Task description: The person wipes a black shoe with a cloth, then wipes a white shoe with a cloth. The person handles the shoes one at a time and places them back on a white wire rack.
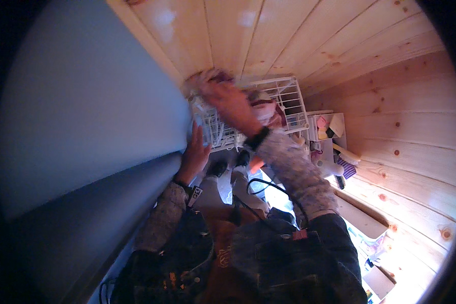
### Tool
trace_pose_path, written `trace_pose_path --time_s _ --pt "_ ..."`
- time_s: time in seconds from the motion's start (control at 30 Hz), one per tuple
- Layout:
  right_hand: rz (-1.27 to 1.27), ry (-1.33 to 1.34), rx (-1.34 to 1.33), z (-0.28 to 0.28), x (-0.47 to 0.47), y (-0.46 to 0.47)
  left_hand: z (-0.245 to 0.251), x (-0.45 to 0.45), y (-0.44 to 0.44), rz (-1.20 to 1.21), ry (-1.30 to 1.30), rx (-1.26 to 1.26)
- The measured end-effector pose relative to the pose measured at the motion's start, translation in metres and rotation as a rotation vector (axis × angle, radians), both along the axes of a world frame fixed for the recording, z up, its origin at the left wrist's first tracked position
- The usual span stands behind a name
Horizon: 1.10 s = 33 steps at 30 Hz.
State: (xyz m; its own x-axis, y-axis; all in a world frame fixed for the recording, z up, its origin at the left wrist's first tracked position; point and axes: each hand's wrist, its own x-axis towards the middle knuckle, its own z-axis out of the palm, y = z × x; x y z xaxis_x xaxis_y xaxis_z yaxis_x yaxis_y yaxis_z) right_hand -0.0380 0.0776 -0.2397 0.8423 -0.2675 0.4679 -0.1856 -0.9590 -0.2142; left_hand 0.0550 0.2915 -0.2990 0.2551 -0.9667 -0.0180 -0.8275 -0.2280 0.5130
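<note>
A white wire basket rack [297,99] stands before me in the corner by the wood-panelled wall. My right hand [231,102], blurred by motion, reaches over its left part. The fingers are at a dark, mottled bundle [214,75], perhaps cloth; whether they grip it is not clear. Beside the right wrist, pink and dark red fabric [269,112] lies in the rack. My left hand [195,154] is at the rack's near left corner, next to the pale panel, with its fingers extended and nothing visible in it.
A large smooth pale panel [91,95] closes off the left side. To the right, a white bin [338,123] holds small pink and yellow things, with a brush [347,154] below it. White containers [364,224] line the right wall. A black cable [277,184] hangs before my body.
</note>
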Motion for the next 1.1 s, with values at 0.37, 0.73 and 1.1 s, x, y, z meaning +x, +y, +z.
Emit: trace_pose_path --time_s 0.37,0.73,1.1 --pt "-0.070 0.265 -0.135 -0.023 -0.045 -0.056 0.011 -0.007 0.001 0.066 0.042 0.036" --pt "-0.359 0.445 0.012 0.025 -0.159 -0.124 0.008 -0.008 0.001 0.052 -0.001 -0.012" --pt "-1.026 0.548 0.454 -0.046 -0.111 -0.070 -0.015 -0.010 0.003 0.057 0.118 -0.021"
